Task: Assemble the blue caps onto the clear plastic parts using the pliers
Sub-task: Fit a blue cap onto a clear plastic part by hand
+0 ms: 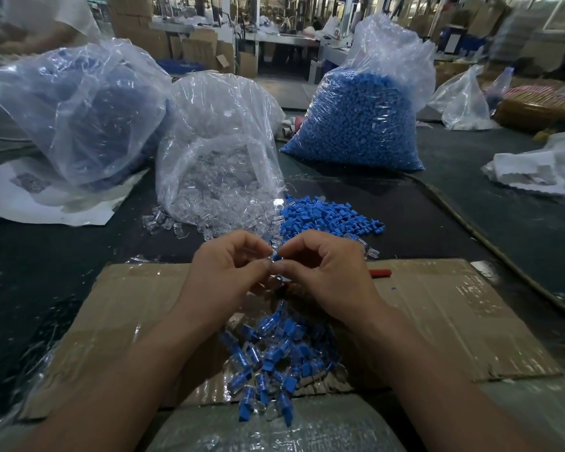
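Grip tight: left hand and right hand pinch one blue cap between fingertips, above cardboard sheet | red-handled pliers lie on cardboard, partly under right hand | capped pieces heaped nearer the person

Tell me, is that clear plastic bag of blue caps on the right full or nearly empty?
Mostly full: blue caps pack the clear plastic bag past its middle; only its top is slack.
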Motion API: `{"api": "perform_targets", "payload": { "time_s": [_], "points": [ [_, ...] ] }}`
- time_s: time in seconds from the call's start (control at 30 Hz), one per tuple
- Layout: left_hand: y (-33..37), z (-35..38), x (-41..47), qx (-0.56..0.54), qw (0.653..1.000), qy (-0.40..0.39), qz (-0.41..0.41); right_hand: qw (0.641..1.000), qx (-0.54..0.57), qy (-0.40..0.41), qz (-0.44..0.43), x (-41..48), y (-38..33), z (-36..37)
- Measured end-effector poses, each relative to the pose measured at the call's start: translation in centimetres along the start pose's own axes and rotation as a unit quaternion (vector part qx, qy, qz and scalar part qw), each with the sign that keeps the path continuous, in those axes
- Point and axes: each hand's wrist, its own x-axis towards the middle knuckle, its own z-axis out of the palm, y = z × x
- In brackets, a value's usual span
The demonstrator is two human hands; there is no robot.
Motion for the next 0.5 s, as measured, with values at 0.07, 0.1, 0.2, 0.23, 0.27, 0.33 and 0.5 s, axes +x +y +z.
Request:
{"api": "perform_targets", "payload": {
  "time_s": [0.07,0.1,0.2,0.23,0.27,0.33,0.5],
  "points": [
    [0.0,-0.17,0.0,-0.034,0.999,-0.005,0.0,1.0,0.005,-0.003,-0.002,0.04,0.11,-0.11],
    [-0.03,-0.24,-0.01,-0.048,0.999,-0.009,0.003,1.0,0.018,-0.014,0.007,0.04,0.11,-0.21],
    [-0.08,-0.45,-0.02,-0.074,0.997,-0.027,0.003,0.997,0.063,-0.041,0.015,-0.06,0.01,-0.31],
    [-0.1,-0.49,0.06,-0.088,0.996,-0.031,-0.005,0.997,0.067,-0.037,0.007,-0.1,-0.01,-0.34],
    [-0.16,-0.5,0.16,-0.109,0.993,-0.032,-0.018,0.997,0.068,-0.03,-0.004,-0.13,-0.05,-0.36],
    [-0.26,-0.6,0.39,-0.155,0.986,-0.035,-0.049,0.997,0.062,-0.025,-0.029,-0.13,-0.09,-0.35],
    [-0.66,-0.53,0.56,-0.182,0.979,-0.061,-0.07,0.997,0.054,-0.019,-0.05,-0.22,0.13,-0.41]
  ]
}}
